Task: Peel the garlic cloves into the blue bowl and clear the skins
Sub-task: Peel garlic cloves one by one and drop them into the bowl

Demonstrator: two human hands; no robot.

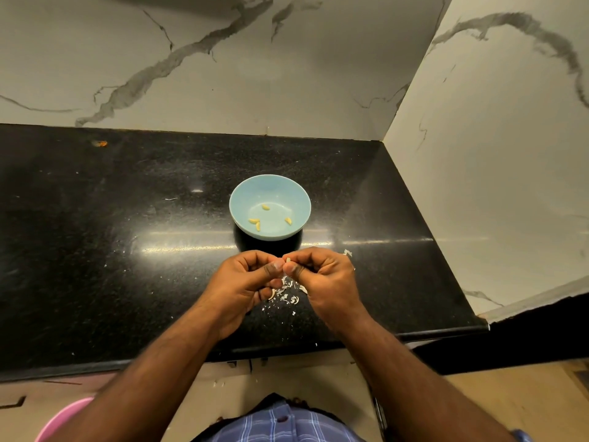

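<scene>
just in front of the blue bowl (270, 186), which holds four peeled cloves (265, 207), the left hand (245, 283) and right hand (322, 279) meet fingertip to fingertip, both pinching one garlic clove (287, 260). loose skins (288, 296) lie under them on the black counter (95, 234), near its front edge, with broad bare counter to the left.

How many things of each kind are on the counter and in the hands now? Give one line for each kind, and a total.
Blue bowl: 1
Peeled garlic cloves in the bowl: 4
Garlic clove pinched between the left hand and the right hand: 1, mostly hidden
Heap of loose skins on the counter: 1, pieces too small to count
Total: 7
</scene>
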